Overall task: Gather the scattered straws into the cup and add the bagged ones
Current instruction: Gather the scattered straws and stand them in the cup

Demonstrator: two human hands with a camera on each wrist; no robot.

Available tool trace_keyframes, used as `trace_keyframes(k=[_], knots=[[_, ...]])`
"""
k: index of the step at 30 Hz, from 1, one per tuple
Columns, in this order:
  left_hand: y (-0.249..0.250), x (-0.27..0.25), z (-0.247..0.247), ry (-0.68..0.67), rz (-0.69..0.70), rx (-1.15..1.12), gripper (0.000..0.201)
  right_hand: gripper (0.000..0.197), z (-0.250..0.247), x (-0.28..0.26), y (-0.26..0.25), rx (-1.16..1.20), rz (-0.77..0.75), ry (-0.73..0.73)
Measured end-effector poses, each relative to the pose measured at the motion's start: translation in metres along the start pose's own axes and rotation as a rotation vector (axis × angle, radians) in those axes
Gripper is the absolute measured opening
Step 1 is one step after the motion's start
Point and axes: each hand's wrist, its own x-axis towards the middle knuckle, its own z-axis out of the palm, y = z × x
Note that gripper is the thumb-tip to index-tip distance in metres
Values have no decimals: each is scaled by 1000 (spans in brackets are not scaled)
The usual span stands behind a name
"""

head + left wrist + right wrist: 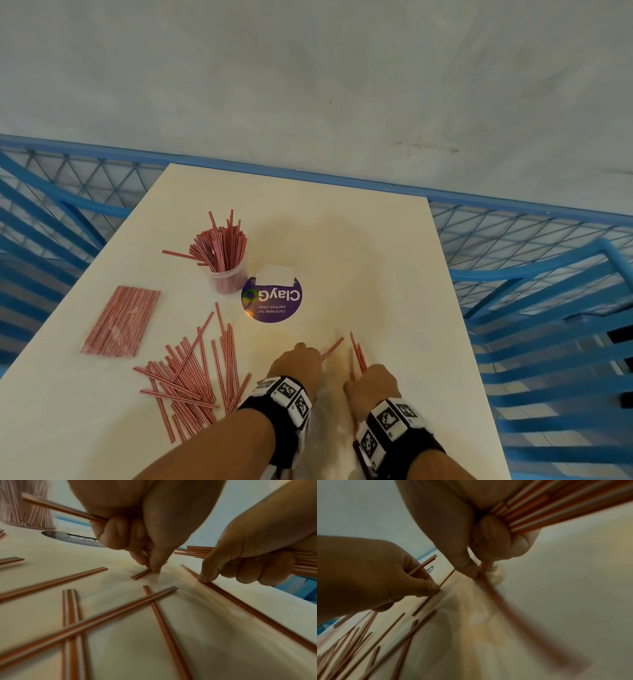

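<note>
Both hands are low at the near edge of the white desk (342,240), fingers curled. The left hand (297,364) has a red-and-white striped straw (332,348) tucked in its curled fingers, and in the left wrist view its fingertips (155,566) are also pinching down on the end of another straw lying flat on the desk. The right hand (373,385) grips a small bundle of straws (358,353) in its palm, while its thumb and forefinger nip one more straw off the surface; that one is blurry in the right wrist view.

Just left of the hands sits the loose pile of scattered straws (186,380), crisscrossed all over each other. A bit further out on the left lies the flat bag of straws (121,320). Beyond the pile stands the clear cup (229,275), already stuffed with straws fanning out the top. Right beside the cup is a round purple sticker (271,303) with a white card (275,275) on its far edge. Behind the desk runs a blue metal frame (534,274).
</note>
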Motion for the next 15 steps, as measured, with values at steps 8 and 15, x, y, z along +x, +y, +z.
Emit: trace_keyframes(k=[8,15], knots=[[4,11,2,-70,-89,-27,34,20,6,-2,-2,-9,-31,9],[4,11,7,-71,-78,-23,36,22,1,7,8,21,-55,-51]])
